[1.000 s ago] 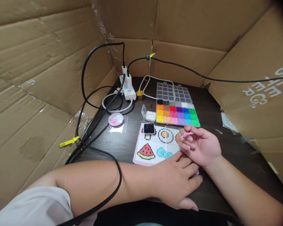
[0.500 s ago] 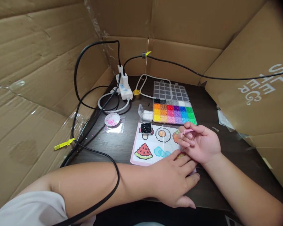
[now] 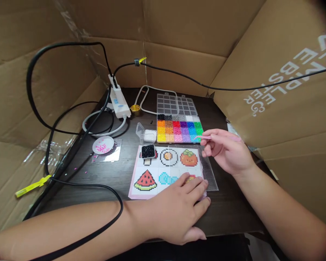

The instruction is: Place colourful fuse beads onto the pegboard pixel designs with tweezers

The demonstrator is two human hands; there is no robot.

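Note:
My right hand [image 3: 225, 150] grips pink tweezers [image 3: 205, 137], whose bent tip points left near the front right corner of the bead box [image 3: 179, 128]. My left hand [image 3: 183, 208] lies palm down with its fingers spread over the lower right of a pattern sheet [image 3: 163, 192]. Watermelon, egg and persimmon pixel pictures show on the sheet; the hand partly covers the lower right one. A clear pegboard [image 3: 212, 175] sticks out at the sheet's right side. A small tub of black beads [image 3: 148, 152] sits on the upper left picture.
A white dish of pink beads [image 3: 103, 145] rests partly on another clear pegboard [image 3: 114, 154]. Behind the sheet stands a small lidded box of white beads [image 3: 150, 136]. A power strip [image 3: 120, 101], a gold cup [image 3: 135, 110] and black cables [image 3: 78, 185] lie left; cardboard walls surround the table.
My right hand has turned and moved off the sheet, so the tweezers now point left toward the bead box. The persimmon and pegboard are uncovered. The whole view has shifted right.

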